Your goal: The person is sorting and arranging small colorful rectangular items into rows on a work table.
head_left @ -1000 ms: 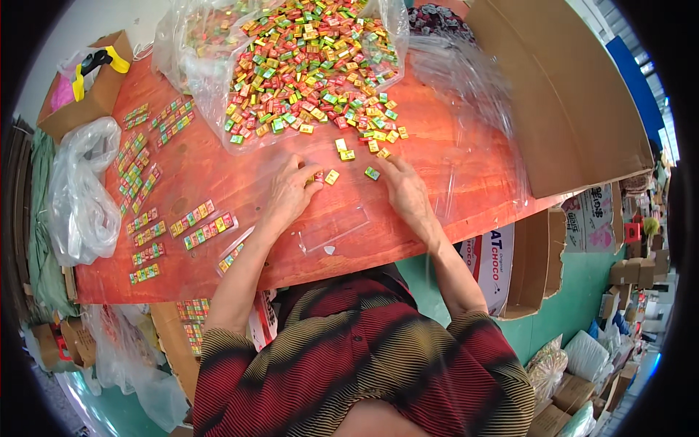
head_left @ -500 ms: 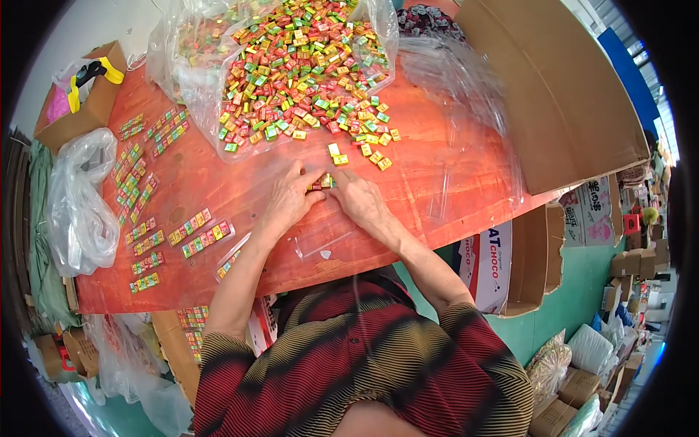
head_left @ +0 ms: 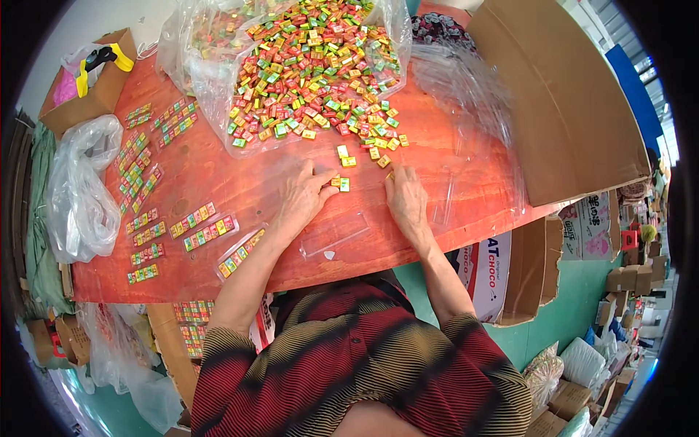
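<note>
Right, both hands lie flat-ish on the orange table, near its front edge. The left hand has its fingertips touching a short row of small candy squares, two or three of them side by side; the row's long axis runs left to right and it sits just to the right of those fingers, between the two hands. The left hand is the nearer one, in contact; its fingers are loosely spread, pressing rather than pinching. The right hand rests palm down just right of the row, with one yellow candy at its fingertips; I cannot tell whether it grips anything. A few loose candies, about four, lie just beyond the hands. Further back is one big candy heap on clear plastic, far too many to count. One empty clear sleeve lies near the table edge between the forearms. Filled strips lie to the left, roughly fifteen visible, well apart from the hands. One cardboard box stands at right.
</note>
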The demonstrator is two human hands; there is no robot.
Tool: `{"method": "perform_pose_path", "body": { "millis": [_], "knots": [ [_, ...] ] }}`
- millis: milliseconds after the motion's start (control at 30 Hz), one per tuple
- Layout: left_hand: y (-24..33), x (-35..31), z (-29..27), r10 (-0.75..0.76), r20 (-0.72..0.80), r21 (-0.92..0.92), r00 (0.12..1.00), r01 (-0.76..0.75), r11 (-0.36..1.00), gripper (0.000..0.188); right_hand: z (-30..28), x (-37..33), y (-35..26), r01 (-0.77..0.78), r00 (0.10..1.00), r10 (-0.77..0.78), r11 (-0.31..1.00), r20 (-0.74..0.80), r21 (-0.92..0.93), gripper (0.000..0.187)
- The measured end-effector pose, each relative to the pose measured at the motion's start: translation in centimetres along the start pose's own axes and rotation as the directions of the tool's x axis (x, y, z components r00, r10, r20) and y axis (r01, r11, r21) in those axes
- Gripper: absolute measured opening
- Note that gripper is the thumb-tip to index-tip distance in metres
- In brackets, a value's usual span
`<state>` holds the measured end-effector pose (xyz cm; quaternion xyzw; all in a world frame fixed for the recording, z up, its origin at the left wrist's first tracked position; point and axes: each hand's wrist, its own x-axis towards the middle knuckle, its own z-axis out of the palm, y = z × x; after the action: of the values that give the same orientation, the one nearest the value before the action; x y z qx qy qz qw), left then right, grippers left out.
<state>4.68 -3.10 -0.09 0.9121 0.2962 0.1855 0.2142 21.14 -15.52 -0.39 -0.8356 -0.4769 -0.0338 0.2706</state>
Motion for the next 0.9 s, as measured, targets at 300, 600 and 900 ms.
{"method": "perform_pose_path", "body": {
  "millis": [300,600,900],
  "knots": [
    [-0.3,-0.4,-0.2,0.017,-0.01,-0.042,1.0,-0.018,0.999,0.029,1.1,1.6,-3.5,0.171,0.957,-0.236,0.927,0.166,0.334,0.025],
    [0.1,-0.2,-0.2,-0.046,0.001,-0.072,0.999,0.046,0.996,0.03,2.9,6.9,-0.6,0.333,0.94,-0.338,0.938,-0.046,-0.096,0.017],
    [-0.1,-0.3,0.0,-0.049,-0.002,-0.095,0.999,0.049,0.994,0.03,1.2,5.7,0.4,0.096,0.995,-0.092,0.989,-0.038,0.108,0.025]
  ]
}}
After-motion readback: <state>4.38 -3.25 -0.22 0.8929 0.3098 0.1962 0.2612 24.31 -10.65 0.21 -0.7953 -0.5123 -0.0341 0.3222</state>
